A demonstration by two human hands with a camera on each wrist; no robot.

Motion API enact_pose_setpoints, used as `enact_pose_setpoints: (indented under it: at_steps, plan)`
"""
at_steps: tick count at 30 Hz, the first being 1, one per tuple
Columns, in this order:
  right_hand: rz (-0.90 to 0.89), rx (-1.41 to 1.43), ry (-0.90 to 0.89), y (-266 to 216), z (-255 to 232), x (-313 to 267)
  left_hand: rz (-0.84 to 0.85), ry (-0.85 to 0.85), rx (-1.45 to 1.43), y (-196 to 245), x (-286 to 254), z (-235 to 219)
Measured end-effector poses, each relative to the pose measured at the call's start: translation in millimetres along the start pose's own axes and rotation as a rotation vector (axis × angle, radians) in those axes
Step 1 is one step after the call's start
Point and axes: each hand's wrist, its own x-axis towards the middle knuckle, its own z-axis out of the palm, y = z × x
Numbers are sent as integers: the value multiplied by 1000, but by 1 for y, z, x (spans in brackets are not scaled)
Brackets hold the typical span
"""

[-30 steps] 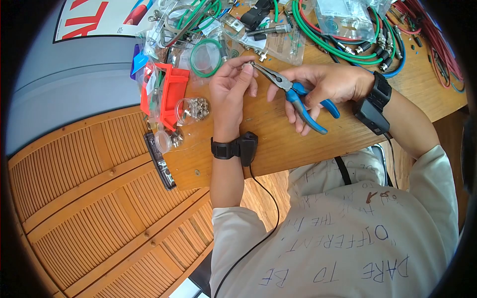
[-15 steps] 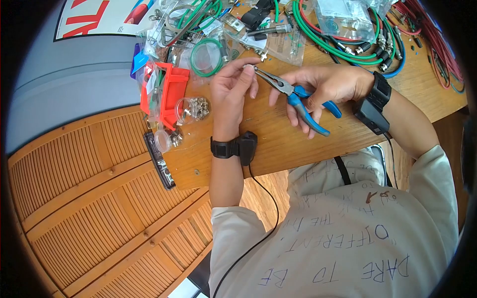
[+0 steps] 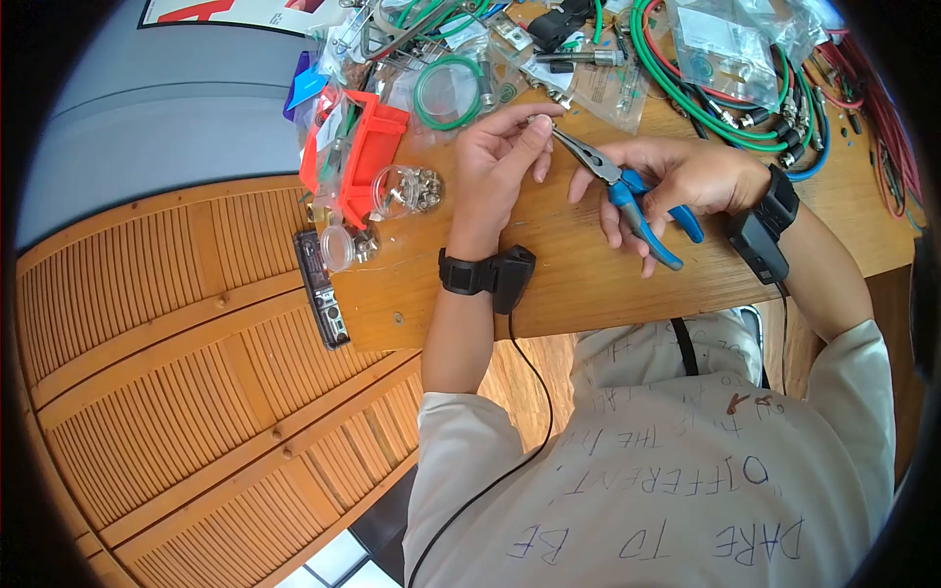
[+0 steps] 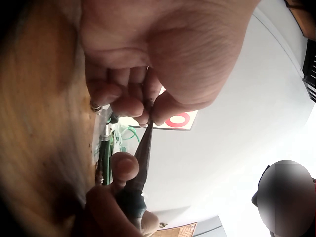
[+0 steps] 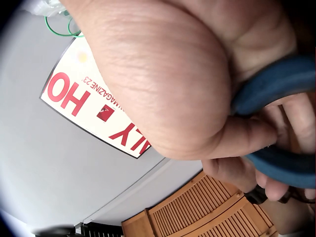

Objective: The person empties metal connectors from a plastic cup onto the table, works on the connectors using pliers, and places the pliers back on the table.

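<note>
Blue-handled needle-nose pliers (image 3: 610,174) are gripped in the right hand (image 3: 681,186), whose fingers wrap the handles (image 5: 279,86). Between thumb and fingertips the left hand (image 3: 498,162) pinches a small metal piece (image 3: 535,120), and the plier tips meet it there. In the left wrist view the plier jaws reach up to the pinching fingertips of the left hand (image 4: 163,59); the piece itself is mostly hidden by them. Left of the left hand, a clear jar (image 3: 412,191) of small metal parts lies on its side on the wooden table (image 3: 578,284).
A red plastic bin (image 3: 372,147) and a second small container (image 3: 338,248) stand at the left. Behind the hands are a green cable coil (image 3: 446,93), plastic bags (image 3: 720,49) and coiled cables with connectors. Red cables (image 3: 897,147) lie at the far right.
The head view has shifted, so the scene sits further right in it. Both hands keep their hold, with the plier tips still at the left fingertips.
</note>
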Motion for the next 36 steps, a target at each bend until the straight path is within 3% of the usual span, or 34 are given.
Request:
enact_pose_setpoints:
  at_steps: [10,16,18,19,21,22,24,31,35,36]
  plan:
    - [3,-48,26,-6,1,0,23,20,4,3,-1,-2]
    - [-33,-55,20,-5,-2,-5,66,188,-64,29,-9,-16]
    - [-33,-27,32,-6,-1,-6,141,398,320,58,-28,-22]
    - [-28,0,43,-6,-1,-6,139,394,325,67,-38,-30]
    - [-33,14,39,-6,-1,-5,141,564,712,79,-55,-48]
    - [-34,23,37,-5,-1,-5,141,560,717,80,-60,-61]
    - [-50,9,15,-3,-3,-4,70,575,991,76,-70,-84]
    - [-54,-27,10,-3,-3,-5,-8,523,1119,66,-77,-94]
    - [-68,-24,1,-1,-5,-6,9,532,1001,73,-62,-52]
    - [-72,-32,-7,-1,-5,-6,61,465,1053,73,-56,-37]
